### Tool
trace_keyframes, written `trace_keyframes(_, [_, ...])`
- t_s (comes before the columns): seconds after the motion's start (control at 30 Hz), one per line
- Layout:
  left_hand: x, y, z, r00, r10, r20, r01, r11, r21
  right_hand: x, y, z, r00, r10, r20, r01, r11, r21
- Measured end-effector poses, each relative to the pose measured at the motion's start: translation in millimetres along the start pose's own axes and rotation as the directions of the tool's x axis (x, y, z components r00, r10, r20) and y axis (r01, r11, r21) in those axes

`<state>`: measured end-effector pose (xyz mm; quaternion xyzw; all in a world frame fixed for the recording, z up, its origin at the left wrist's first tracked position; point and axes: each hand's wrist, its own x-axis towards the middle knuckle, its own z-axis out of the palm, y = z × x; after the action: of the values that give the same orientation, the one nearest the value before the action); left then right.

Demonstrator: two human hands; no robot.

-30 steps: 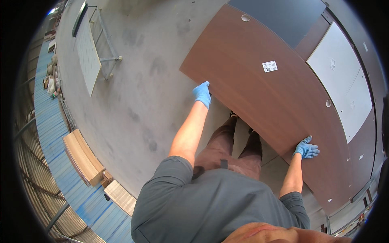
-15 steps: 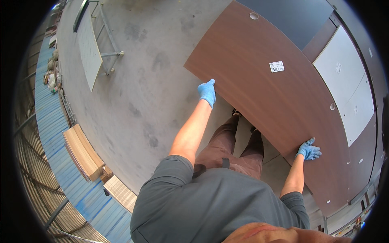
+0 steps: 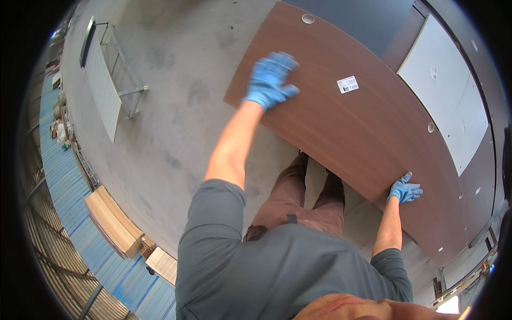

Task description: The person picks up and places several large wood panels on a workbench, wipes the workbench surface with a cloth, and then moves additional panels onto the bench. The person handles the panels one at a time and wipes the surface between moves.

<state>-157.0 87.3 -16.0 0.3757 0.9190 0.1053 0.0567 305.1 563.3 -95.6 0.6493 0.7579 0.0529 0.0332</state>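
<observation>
In front of me lies a large brown wood-look panel (image 3: 341, 122) with two round holes near its far edge and a white label (image 3: 347, 84) on its face. My left hand (image 3: 271, 80), in a blue glove, is over the panel's left end, fingers spread and blurred by motion; whether it touches the surface I cannot tell. On the near right part of the panel my gloved right hand (image 3: 405, 189) rests flat with its fingers apart. Neither hand holds anything.
Beyond the brown panel are a dark grey panel (image 3: 362, 24) and white panels (image 3: 445, 90). A metal-framed stand with a pale board (image 3: 101, 80) is at the far left. Stacked boards (image 3: 113, 221) lie on blue slats (image 3: 69, 192) at left. Concrete floor (image 3: 170, 106) lies between.
My left hand has left the panel's near edge and moved up over its face, its fingers now spread. My right hand stays on the panel. The whole view has shifted slightly.
</observation>
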Motion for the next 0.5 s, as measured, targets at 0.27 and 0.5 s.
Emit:
trace_keyframes(0.27, [-65,-121,-4,0.359,-0.761,-0.54,0.921,0.381,0.074,-4,-3,-1,0.998,-0.017,-0.055,0.018,1.0,0.0])
trace_keyframes(0.5, [58,27,7,0.984,0.178,-0.026,-0.179,0.979,-0.096,-7,-3,-4,0.997,-0.018,-0.069,0.019,1.0,0.018])
